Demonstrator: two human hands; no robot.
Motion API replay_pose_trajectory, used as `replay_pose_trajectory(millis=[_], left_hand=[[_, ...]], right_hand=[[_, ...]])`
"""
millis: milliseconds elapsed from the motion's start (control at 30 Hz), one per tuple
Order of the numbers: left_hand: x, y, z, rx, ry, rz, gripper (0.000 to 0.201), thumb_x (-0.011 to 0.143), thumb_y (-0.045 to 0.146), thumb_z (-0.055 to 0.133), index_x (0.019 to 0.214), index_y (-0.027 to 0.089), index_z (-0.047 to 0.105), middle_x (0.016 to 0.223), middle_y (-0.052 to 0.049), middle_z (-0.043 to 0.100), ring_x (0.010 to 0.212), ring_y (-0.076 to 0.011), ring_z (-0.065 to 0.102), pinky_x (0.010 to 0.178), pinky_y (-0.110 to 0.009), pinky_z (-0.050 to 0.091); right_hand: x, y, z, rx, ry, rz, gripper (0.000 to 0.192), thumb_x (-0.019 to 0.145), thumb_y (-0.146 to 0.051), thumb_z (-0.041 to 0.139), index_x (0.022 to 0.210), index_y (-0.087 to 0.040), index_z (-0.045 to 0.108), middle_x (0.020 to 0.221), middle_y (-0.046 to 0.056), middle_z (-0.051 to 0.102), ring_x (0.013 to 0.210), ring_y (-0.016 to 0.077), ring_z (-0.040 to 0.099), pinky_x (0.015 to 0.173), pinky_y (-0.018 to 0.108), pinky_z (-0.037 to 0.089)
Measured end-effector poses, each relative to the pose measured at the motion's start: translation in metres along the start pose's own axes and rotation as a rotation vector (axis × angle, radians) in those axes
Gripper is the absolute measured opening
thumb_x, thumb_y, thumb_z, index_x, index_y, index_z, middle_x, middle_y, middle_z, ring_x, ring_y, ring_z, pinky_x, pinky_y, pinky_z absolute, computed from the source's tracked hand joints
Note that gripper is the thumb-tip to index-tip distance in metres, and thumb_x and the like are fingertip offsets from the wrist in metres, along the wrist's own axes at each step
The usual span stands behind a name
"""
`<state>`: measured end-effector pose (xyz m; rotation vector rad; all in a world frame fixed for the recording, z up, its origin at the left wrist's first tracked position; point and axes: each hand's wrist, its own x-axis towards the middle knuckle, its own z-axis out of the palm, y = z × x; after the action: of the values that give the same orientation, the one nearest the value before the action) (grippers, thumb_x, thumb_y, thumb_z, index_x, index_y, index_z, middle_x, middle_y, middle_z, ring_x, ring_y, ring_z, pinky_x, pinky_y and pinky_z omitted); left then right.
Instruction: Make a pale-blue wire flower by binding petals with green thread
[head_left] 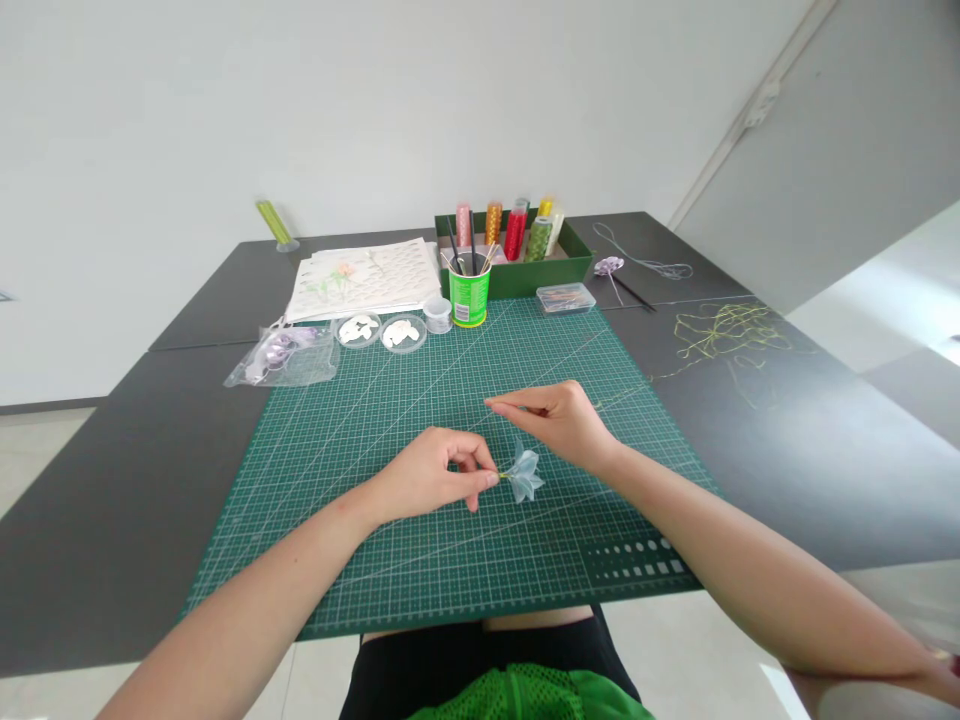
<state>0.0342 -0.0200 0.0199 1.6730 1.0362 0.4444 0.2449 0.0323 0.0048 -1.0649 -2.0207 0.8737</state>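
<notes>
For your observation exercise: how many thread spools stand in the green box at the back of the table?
5 in the green box: pink, orange, red, green and yellow spools, left to right. Others may be hidden behind.

both forearms are bare from the lower edges of the view up to the wrists, with no sleeve, watch, bracelet or glove on either. the left hand (pixel 439 478) and the right hand (pixel 559 420) are bare too, with no rings to be seen and short, unpainted nails. at the bottom of the view the person wears black shorts (pixel 465 665), and below them lies a bright green mesh fabric (pixel 525 695) with a fine net weave.
</notes>
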Motion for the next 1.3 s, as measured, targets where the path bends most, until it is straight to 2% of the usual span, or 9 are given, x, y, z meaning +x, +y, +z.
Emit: replay_pose_trajectory(millis=[167,267,367,467,567,733,867,1133,1300], left_hand=[[-0.002,0.0,-0.003,-0.04,0.023,0.015,0.017,0.088,0.033,0.065,0.079,0.018,0.068,0.058,0.001,0.071,0.049,-0.0116,0.059,0.053,-0.022,0.04],[-0.003,0.002,-0.005,-0.059,0.09,0.056,0.017,0.089,0.032,0.065,0.079,0.019,0.067,0.058,0.001,0.07,0.054,-0.0123,0.062,0.06,-0.024,0.045],[-0.003,0.002,-0.007,-0.039,0.212,0.12,0.015,0.091,0.03,0.064,0.08,0.02,0.066,0.057,0.003,0.07,0.058,-0.0127,0.064,0.07,-0.026,0.049],[-0.004,0.001,-0.01,-0.022,0.343,0.176,0.016,0.092,0.031,0.063,0.081,0.02,0.066,0.057,0.003,0.069,0.058,-0.0129,0.064,0.072,-0.027,0.049],[-0.004,-0.002,-0.014,-0.004,0.486,0.21,0.015,0.093,0.033,0.063,0.085,0.02,0.066,0.058,0.004,0.069,0.058,-0.0129,0.064,0.075,-0.028,0.049],[-0.003,-0.007,-0.019,0.071,0.663,0.242,0.014,0.094,0.031,0.063,0.084,0.021,0.066,0.059,0.005,0.068,0.06,-0.0128,0.064,0.082,-0.03,0.049],[-0.002,-0.008,-0.022,0.131,0.722,0.237,0.013,0.093,0.027,0.062,0.083,0.021,0.066,0.059,0.006,0.068,0.06,-0.0129,0.064,0.081,-0.03,0.048],[0.002,-0.009,-0.027,0.205,0.787,0.19,0.014,0.092,0.026,0.061,0.081,0.021,0.066,0.059,0.006,0.068,0.061,-0.0133,0.065,0.079,-0.029,0.048],[0.006,-0.013,-0.03,0.246,0.783,0.122,0.016,0.092,0.029,0.061,0.08,0.02,0.068,0.06,0.005,0.069,0.059,-0.013,0.064,0.072,-0.027,0.047]], right_hand=[[0.004,0.007,0.001,0.003,-0.055,-0.007,0.023,0.091,-0.036,0.067,0.096,-0.022,0.083,0.095,0.006,0.081,0.076,0.0224,0.075,0.067,0.031,0.055],[0.006,0.014,0.003,0.009,-0.112,-0.01,0.024,0.09,-0.037,0.066,0.093,-0.02,0.083,0.087,0.006,0.081,0.073,0.0209,0.072,0.065,0.03,0.053],[0.006,0.02,0.004,-0.019,-0.166,-0.005,0.028,0.09,-0.04,0.066,0.083,-0.018,0.081,0.067,0.004,0.074,0.058,0.015,0.061,0.055,0.026,0.043],[0.007,0.023,0.005,-0.081,-0.183,-0.033,0.039,0.09,-0.043,0.066,0.064,-0.016,0.074,0.05,-0.001,0.057,0.048,0.0091,0.044,0.051,0.024,0.032],[0.007,0.022,0.006,-0.108,-0.202,-0.043,0.044,0.092,-0.046,0.063,0.063,-0.016,0.073,0.047,-0.003,0.049,0.047,0.0076,0.035,0.051,0.025,0.027],[0.007,0.018,0.004,-0.097,-0.276,0.018,0.03,0.094,-0.041,0.062,0.092,-0.019,0.083,0.062,0.0,0.068,0.049,0.009,0.044,0.051,0.025,0.03],[0.008,0.016,0.002,-0.093,-0.311,0.045,0.025,0.092,-0.035,0.064,0.091,-0.018,0.083,0.069,0.001,0.073,0.053,0.0098,0.05,0.053,0.025,0.035],[0.007,0.008,-0.003,0.023,-0.43,0.069,0.027,0.09,-0.037,0.067,0.087,-0.016,0.083,0.062,0.0,0.068,0.05,0.0085,0.042,0.049,0.024,0.031],[0.006,0.005,-0.008,0.182,-0.486,0.063,0.029,0.088,-0.041,0.069,0.091,-0.016,0.083,0.075,0.005,0.076,0.055,0.0106,0.053,0.05,0.024,0.036]])
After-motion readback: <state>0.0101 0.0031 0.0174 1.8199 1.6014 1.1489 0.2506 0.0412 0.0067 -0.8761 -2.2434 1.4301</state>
